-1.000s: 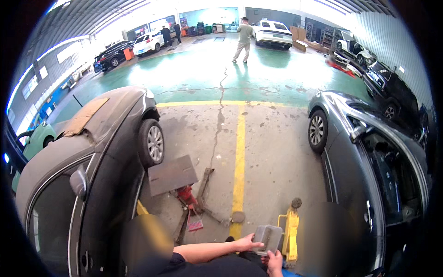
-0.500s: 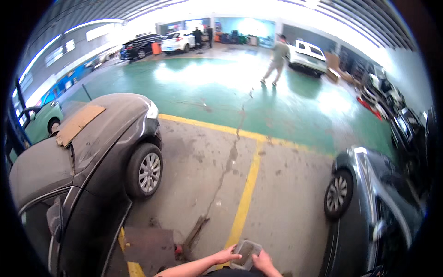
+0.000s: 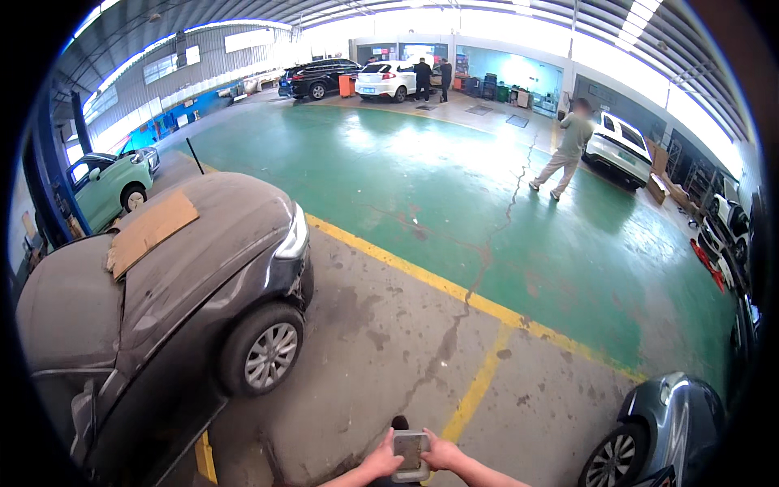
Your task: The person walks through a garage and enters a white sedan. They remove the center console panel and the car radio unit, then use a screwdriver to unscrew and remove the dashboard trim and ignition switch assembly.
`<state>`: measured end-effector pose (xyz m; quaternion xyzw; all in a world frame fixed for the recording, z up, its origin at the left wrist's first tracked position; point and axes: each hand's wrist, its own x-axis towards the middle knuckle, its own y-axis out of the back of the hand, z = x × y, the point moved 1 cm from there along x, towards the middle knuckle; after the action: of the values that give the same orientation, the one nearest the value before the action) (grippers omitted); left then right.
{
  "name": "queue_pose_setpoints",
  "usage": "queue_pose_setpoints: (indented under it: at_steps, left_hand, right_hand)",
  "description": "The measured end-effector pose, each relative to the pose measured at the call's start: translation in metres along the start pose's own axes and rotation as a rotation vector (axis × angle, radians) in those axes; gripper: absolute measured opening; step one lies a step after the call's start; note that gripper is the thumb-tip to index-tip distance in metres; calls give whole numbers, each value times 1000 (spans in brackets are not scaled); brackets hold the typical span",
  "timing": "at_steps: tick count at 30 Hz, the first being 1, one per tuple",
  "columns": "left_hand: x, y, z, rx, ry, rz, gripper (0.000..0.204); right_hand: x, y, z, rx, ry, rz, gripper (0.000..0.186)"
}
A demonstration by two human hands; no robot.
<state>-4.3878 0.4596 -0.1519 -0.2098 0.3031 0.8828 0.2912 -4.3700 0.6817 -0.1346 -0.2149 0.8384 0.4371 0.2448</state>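
Left hand point(image 3: 381, 460) and right hand point(image 3: 443, 453) both grasp a clear plastic box point(image 3: 411, 471), near middle, above the floor point(image 3: 357, 357). A dusty dark car point(image 3: 195, 276) stands left, a gray car point(image 3: 691, 414) near right. Far off, a white car's point(image 3: 386, 81) blue plate is too small to read. Since the earlier frame, the view has swung left, showing less of the gray car.
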Motion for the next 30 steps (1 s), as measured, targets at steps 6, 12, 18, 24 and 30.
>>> queue_pose_setpoints:
  at_steps: [6, 12, 18, 24, 30]
  left_hand:
    - [195, 96, 95, 172, -54, -138, 103]
    - [354, 222, 168, 240, -77, -292, 104]
    - [519, 367, 210, 163, -127, -109, 105]
    - [601, 522, 296, -571, 235, -131, 114]
    - [729, 636, 325, -969, 26, 189, 110]
  right_hand:
    - [135, 130, 32, 288, -96, 71, 95]
    - [282, 249, 1, 447, -142, 140, 88]
    - [468, 423, -56, 301, -42, 138, 85]
    - [675, 561, -114, 173, 146, 27, 68]
    - [801, 774, -215, 229, 307, -175, 74]
